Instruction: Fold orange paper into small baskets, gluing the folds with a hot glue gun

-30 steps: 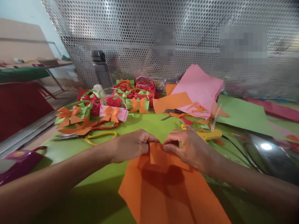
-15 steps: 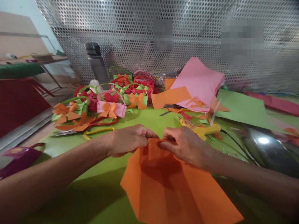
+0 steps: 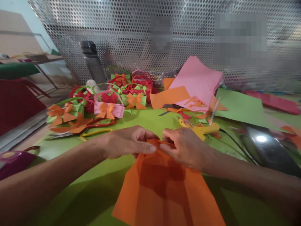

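Note:
A creased orange paper sheet (image 3: 164, 194) hangs from my fingers and spreads toward the bottom of the view. My left hand (image 3: 129, 142) pinches its upper edge, with the thumb lying across the front. Close beside it, my right hand (image 3: 185, 146) grips the same edge between thumb and bent fingers. The paper between the hands is folded, though the fingers hide part of the fold. Beyond my right hand lies a yellow glue gun (image 3: 199, 130) with a black cord. Scissors (image 3: 82, 127) with red and yellow handles rest beyond my left forearm.
Several small paper bags with bows (image 3: 109, 108) stand at the back left, before a grey bottle (image 3: 92, 64). Pink sheets (image 3: 197, 81), a green sheet (image 3: 240, 106) and orange scraps lie back right. A black shiny object (image 3: 270, 150) is at right, a purple item (image 3: 14, 161) at left.
My left thumb has moved right, onto the front of the paper's upper edge. The sheet's lower part has swung left. My right hand keeps its grip.

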`<state>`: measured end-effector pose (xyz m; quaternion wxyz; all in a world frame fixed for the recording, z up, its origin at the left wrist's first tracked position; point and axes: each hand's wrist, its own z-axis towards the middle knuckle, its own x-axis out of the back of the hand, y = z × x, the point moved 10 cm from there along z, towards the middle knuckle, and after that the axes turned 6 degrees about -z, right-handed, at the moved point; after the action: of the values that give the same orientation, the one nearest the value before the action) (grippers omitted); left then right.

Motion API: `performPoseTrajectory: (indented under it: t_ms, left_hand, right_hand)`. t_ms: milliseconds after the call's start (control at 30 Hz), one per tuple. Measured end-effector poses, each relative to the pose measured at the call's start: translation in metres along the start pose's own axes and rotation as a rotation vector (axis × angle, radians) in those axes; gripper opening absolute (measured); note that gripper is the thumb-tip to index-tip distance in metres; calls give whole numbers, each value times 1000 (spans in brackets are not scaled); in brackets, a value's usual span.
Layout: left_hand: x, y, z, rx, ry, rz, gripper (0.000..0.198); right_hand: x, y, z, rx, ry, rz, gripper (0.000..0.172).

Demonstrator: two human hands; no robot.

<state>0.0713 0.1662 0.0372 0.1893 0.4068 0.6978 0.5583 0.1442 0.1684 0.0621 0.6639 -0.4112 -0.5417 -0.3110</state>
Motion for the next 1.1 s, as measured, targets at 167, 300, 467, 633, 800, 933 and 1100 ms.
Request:
performPoseTrajectory:
  t_ms: [167,300,467,633,800,933,1100]
  left_hand:
    - [4,-7,3,106,119,169,32]
    - [4,-6,3,102,148,273,30]
    - [5,-1,0,13,188,318,29]
    - [5,1,-3,9,214,376,28]
    - [2,0,-3,9,198,384,27]
    - [0,1,-3,-3,188,377,25]
    - [-2,3,-3,7,180,381,25]
  right_hand:
    - [-2,-7,-1,80,19,12,21]
    - [-2,-8,-2,91,31,13,20]
    - [-3,0,1,22,-26,135,18]
    - [-10,1,3,57,-181,431,30]
    - [-12,4,2,24,-212,453,34]
    - [-9,4,2,-14,-195,456,23]
    - [-8,2,1,-13,-183,447,22]
